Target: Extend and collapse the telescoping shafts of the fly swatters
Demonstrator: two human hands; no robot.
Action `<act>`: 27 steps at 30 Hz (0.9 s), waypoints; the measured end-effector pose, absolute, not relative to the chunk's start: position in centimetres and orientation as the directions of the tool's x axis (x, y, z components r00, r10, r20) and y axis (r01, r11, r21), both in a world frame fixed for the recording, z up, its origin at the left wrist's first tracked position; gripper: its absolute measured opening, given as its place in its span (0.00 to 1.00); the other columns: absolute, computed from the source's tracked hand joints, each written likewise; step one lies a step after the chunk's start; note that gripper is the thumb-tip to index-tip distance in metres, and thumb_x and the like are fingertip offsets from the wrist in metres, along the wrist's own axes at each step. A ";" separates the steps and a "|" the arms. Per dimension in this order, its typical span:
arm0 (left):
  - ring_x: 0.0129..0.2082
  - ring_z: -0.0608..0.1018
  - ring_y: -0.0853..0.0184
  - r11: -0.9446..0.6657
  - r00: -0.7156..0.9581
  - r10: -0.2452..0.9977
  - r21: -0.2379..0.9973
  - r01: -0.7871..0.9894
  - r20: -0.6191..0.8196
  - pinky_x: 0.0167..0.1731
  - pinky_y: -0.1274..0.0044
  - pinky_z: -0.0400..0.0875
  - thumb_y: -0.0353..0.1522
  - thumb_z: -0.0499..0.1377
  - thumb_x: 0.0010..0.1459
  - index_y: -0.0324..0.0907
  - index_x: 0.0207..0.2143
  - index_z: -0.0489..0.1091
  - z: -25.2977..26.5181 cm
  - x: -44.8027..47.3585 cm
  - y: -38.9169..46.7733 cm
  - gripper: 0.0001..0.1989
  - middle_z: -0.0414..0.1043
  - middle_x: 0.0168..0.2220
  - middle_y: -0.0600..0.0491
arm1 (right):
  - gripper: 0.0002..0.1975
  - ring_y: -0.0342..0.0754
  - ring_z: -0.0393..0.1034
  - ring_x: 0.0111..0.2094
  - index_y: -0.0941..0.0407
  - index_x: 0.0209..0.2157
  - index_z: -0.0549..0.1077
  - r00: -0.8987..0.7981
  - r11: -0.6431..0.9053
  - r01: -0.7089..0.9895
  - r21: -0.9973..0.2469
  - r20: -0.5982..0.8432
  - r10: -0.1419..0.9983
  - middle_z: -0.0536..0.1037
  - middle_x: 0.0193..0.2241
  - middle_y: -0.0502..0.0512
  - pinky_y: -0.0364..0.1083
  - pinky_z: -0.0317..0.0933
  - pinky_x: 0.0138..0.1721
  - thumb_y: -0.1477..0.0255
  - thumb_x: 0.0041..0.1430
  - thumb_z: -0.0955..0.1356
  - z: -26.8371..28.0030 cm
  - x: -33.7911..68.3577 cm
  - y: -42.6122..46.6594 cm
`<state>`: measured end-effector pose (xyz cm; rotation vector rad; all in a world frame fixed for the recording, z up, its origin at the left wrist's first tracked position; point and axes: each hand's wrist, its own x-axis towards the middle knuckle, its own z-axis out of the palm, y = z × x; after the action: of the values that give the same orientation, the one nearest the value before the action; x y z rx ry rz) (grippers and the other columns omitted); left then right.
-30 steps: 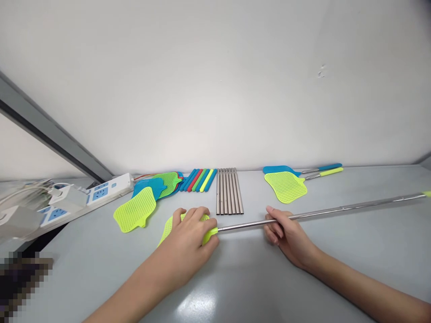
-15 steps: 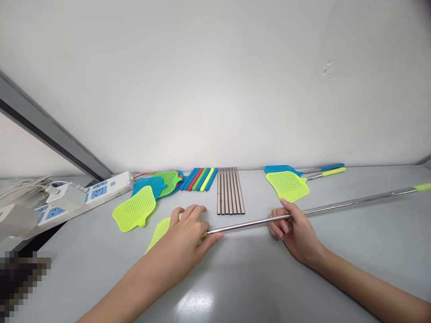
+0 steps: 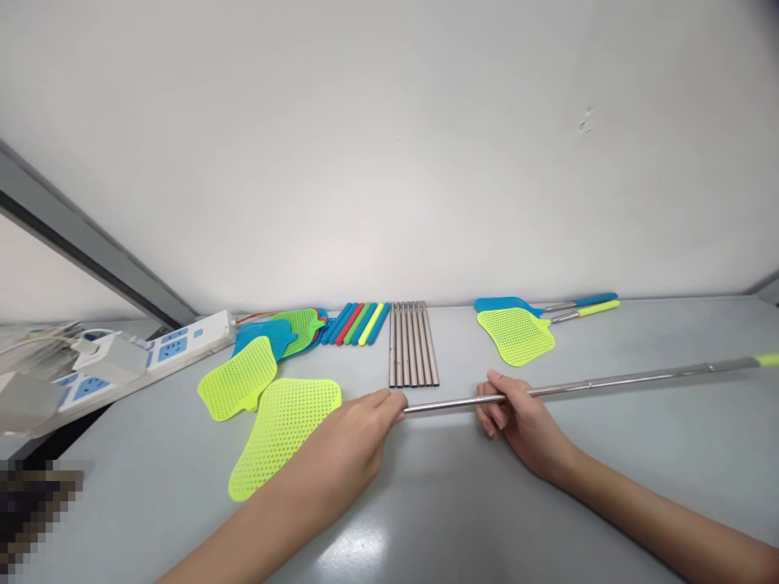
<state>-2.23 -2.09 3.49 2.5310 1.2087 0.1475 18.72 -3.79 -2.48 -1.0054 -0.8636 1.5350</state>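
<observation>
A fly swatter with a yellow-green perforated head (image 3: 292, 422) and a long extended metal rod (image 3: 639, 378) lies across both my hands. My left hand (image 3: 359, 434) is closed where the head meets the rod and hides that joint. Farther along, my right hand (image 3: 523, 414) holds the rod between thumb and curled fingers. The rod's yellow-green grip (image 3: 768, 359) runs out of view at the right edge. Just beyond the hands lies a row of short metal tubes (image 3: 414, 345).
Coloured handle grips (image 3: 359, 323) lie left of the tubes. Loose swatter heads (image 3: 238, 380) overlap farther left, near a white power strip (image 3: 200, 332) with plugs. A blue swatter (image 3: 505, 305) and a yellow-green swatter (image 3: 516, 337) lie at back right, by the wall.
My left hand has shifted right and closed its fingers at the rod's end, and more of the yellow-green head now shows. The rod has tilted slightly; my right hand still holds it.
</observation>
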 end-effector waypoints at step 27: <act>0.24 0.62 0.67 -0.492 0.435 0.835 0.103 0.865 0.338 0.26 0.74 0.51 0.26 0.43 0.56 0.42 0.29 0.65 -1.0 -1.2 -2.9 0.13 0.64 0.24 0.53 | 0.24 0.46 0.61 0.20 0.57 0.09 0.56 -0.401 -0.322 -0.397 -0.860 -0.153 0.903 0.56 0.12 0.49 0.46 0.51 0.27 0.65 0.56 0.53 -2.1 19.4 -4.1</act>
<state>-1.24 -2.91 -0.98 2.7320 1.6224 0.5627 19.36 -4.06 -2.15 -0.8180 -0.9562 1.8484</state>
